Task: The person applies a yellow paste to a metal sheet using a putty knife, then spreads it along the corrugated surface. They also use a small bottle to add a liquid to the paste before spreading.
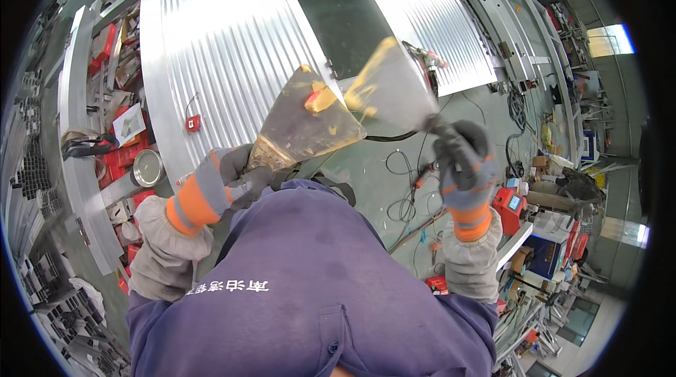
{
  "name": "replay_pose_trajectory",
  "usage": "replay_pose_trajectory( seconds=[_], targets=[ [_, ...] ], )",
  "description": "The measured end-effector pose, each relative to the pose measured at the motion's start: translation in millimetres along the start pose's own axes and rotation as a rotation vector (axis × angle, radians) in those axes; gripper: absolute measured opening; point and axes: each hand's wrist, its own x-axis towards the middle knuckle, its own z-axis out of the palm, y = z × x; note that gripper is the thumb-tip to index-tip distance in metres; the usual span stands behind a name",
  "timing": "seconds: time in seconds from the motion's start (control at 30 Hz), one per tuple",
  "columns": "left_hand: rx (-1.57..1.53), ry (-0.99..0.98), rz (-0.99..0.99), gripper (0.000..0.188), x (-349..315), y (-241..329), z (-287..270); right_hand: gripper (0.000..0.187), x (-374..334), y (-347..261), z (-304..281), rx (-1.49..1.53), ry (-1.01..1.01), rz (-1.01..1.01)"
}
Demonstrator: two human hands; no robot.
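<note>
1. the stained scraper [289, 129] slants up from the left hand [239, 174], its long axis running toward 2 o'clock; the yellow lump [322, 101] with a red patch sits on its blade.
2. that lump lies at about 10 o'clock from the right hand [470, 159]; the left hand is the nearer one.
3. the dark-handled scraper [403, 88] points from the right hand to between 10 and 11 o'clock, its yellow-smeared edge just beside the lump. whether the two blades touch, i cannot tell.
4. the left hand is curled closely about the brownish base of its scraper; the right hand has its fingers wrapped round the dark handle.
5. both blades are thin, flat and flared: the left one brownish, streaked and grimy, the right one pale grey and blurred. the lump looks soft and pasty.
6. both hands wear knit gloves, grey with orange bands, below which come loose, pale cuffs.
7. beyond, toward 11 and 1 o'clock, lie the left ribbed panel [218, 32] and the right ribbed panel [429, 25], shiny and silvery; a dark cable [401, 202] loops on the smooth green floor [372, 178].
</note>
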Motion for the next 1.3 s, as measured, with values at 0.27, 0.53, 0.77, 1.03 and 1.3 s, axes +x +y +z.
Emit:
replay_pose_trajectory(
  seconds=[0.27, 0.53, 0.77, 1.03, 1.3],
  targets=[
    [0.023, 0.147, 0.049, 0.031, 3.6, 0.0, 1.8, 0.037, -21.8, -52.8, 5.6, 1.028, -0.305, 0.801],
    [0.509, 0.268, 0.328, 0.025, 1.9, 6.4, 0.3, 0.041, -28.7, -55.4, 25.5, 1.229, -0.292, 0.932],
    [0.754, 0.435, 0.467, 0.024, 1.2, -0.7, 0.3, 0.042, -26.1, -55.2, 25.3, 1.306, -0.300, 0.948],
    [1.015, 0.342, 0.444, 0.019, 8.1, -23.8, 17.2, 0.043, -8.6, -47.1, 15.8, 1.378, -0.053, 0.813],
    [0.002, 0.194, -0.018, 0.023, 3.0, 9.8, 3.4, 0.037, -21.0, -25.5, 22.5, 0.817, 0.056, 0.222]
  ],
)
